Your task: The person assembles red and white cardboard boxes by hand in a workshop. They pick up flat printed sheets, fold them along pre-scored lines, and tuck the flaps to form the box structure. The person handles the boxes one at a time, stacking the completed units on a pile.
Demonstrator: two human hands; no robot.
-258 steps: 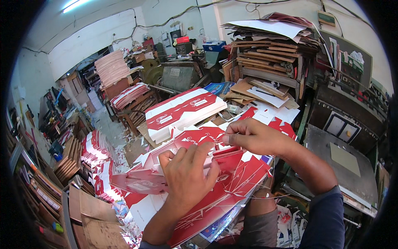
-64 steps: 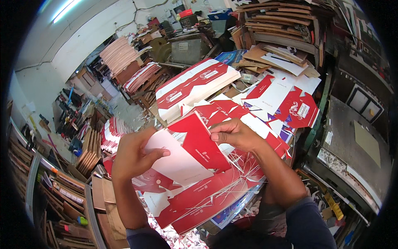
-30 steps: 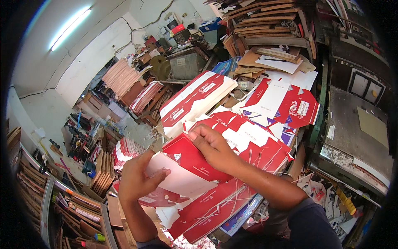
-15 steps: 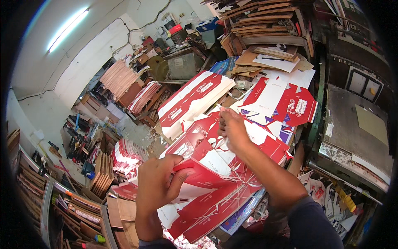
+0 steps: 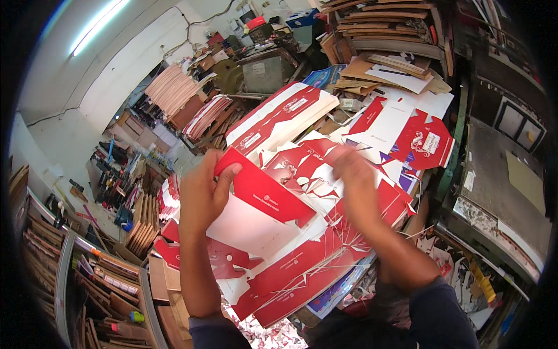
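Observation:
My left hand [image 5: 200,189] is closed on the upper corner of a red and white printed carton sheet [image 5: 264,189], thumb on its front face. The sheet is raised and tilted, with its lower part over the pile of sheets. To the right, my right hand [image 5: 356,177] is smeared by motion above the pile, so its fingers and anything in them cannot be made out. Thin white trim strips [image 5: 340,230] fan across the red sheets [image 5: 279,291] nearest me. Behind my hands lies a neat stack of red and white printed sheets [image 5: 282,116].
At the right is a machine with a flat metal bed [image 5: 494,192]. Paper scraps [image 5: 447,256] lie below it. Boards are stacked [image 5: 386,29] at the back. Shelves of wooden boards [image 5: 110,302] stand at the lower left, and another loose carton sheet [image 5: 424,142] lies farther right.
My left hand has moved up and left, lifting the carton sheet's edge and turning its red face into view. My right hand has shifted right and slightly nearer me, now blurred.

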